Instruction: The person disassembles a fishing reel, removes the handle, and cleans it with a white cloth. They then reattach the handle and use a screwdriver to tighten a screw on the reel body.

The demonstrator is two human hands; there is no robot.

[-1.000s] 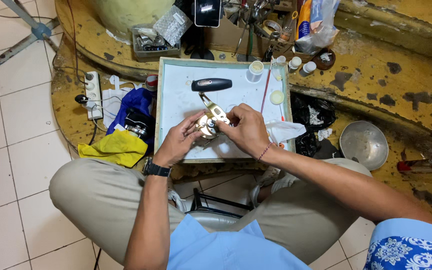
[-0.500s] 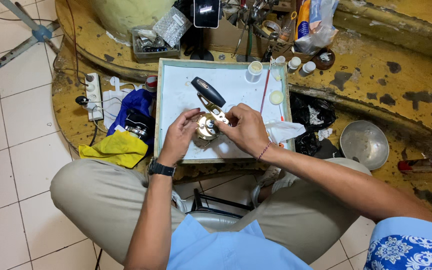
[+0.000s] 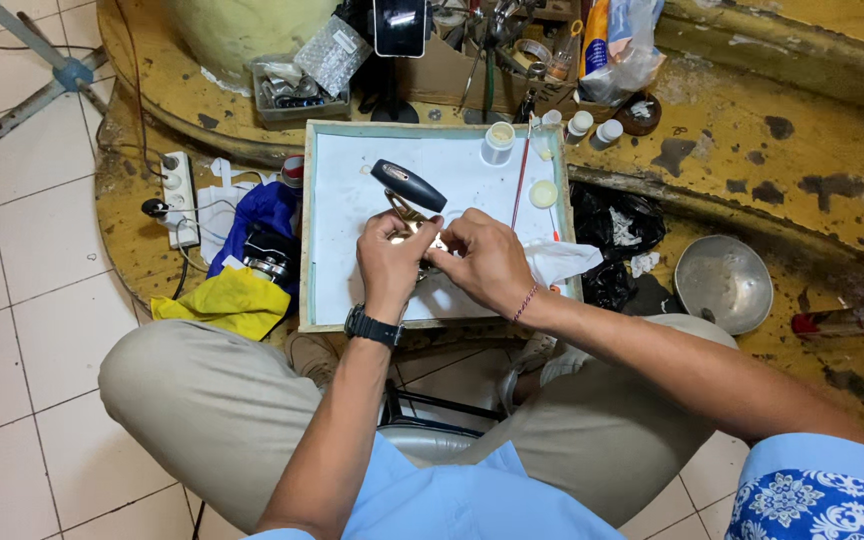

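Note:
My left hand [image 3: 392, 258] and my right hand [image 3: 489, 262] meet over a white work tray [image 3: 352, 290] on my lap side of the bench. Both pinch a small shiny metal piece [image 3: 422, 246], mostly hidden by the fingers. A tool with a black handle [image 3: 408, 186] and a brass-coloured neck slants up and away from between the hands; its lower end is hidden among my fingers. I wear a black wristwatch [image 3: 372, 326] on the left wrist and a thin cord on the right.
On the tray lie a red stick [image 3: 521, 178], a small white cup [image 3: 498, 142] and a round lid [image 3: 544, 193]. A power strip [image 3: 178, 186], yellow cloth [image 3: 218, 300] and blue bag [image 3: 264, 212] sit left; a black bag [image 3: 614, 226], metal bowl [image 3: 724, 283] and spray can [image 3: 848, 321] sit right.
The black handle has swung from lying level across the tray's far side to a slant toward my hands. My hands have closed in tighter around the metal piece.

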